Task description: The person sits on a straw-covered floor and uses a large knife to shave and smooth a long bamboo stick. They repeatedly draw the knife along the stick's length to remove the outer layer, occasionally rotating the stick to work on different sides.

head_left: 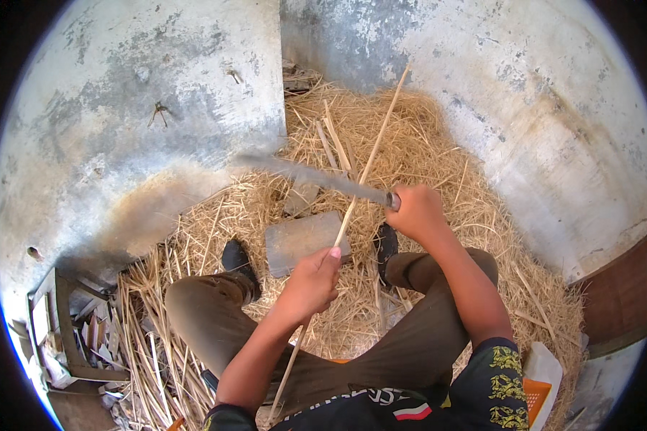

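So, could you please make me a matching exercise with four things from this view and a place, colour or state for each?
1. Long-bladed knife
2. Pale stick
3. Rectangular grey block
4. Right sleeve

A. Lying between the feet
B. Black with a yellow pattern
C. Blade blurred, handle gripped in the right hand
D. Held slantwise in the left hand

Pairs: 1-C, 2-D, 3-A, 4-B

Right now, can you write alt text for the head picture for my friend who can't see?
A person's left hand grips a long thin stick while the right hand holds a long, blurred blade that crosses over it in view. Below, a grey block lies between the feet, amid piles of straw-like strips.
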